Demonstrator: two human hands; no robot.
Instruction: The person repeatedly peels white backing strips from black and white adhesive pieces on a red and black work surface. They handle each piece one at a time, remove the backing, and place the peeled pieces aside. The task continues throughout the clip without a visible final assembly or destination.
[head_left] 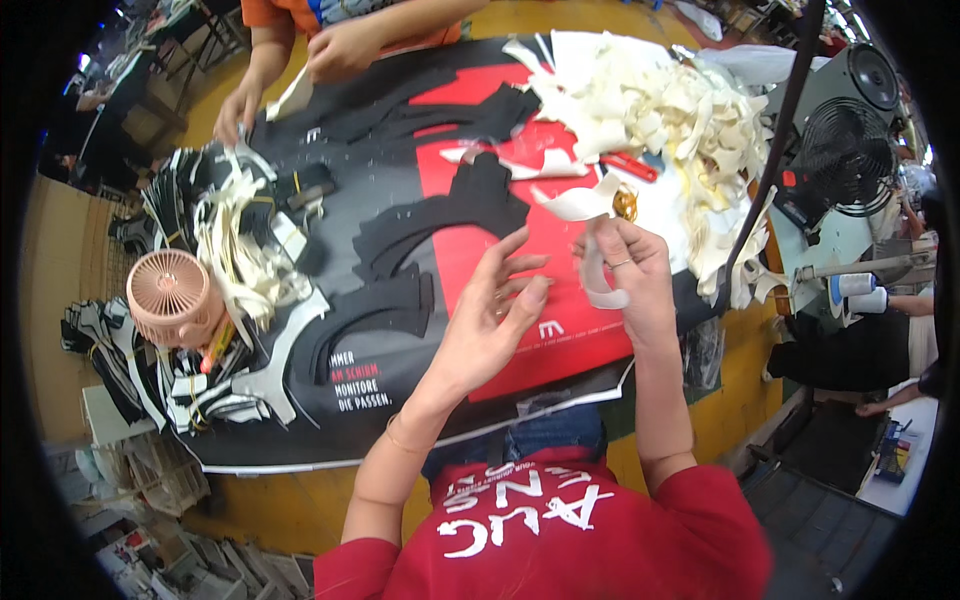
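Note:
Pinched in my right hand is a curved white strip, its lower end curling under my fingers. A wider cream piece shows just above that hand; whether my fingers also grip it I cannot tell. My left hand is raised over the table with its fingers apart and nothing in it. Beyond it lie curved black cut pieces, and another black piece is to its left. A cream strip rests on the red part of the table cover.
A big heap of cream scraps covers the far right. A red-handled tool lies beside it. On the left stand a pink fan and bundled black and white pieces. Across the table, another person's hands work. A black fan is at right.

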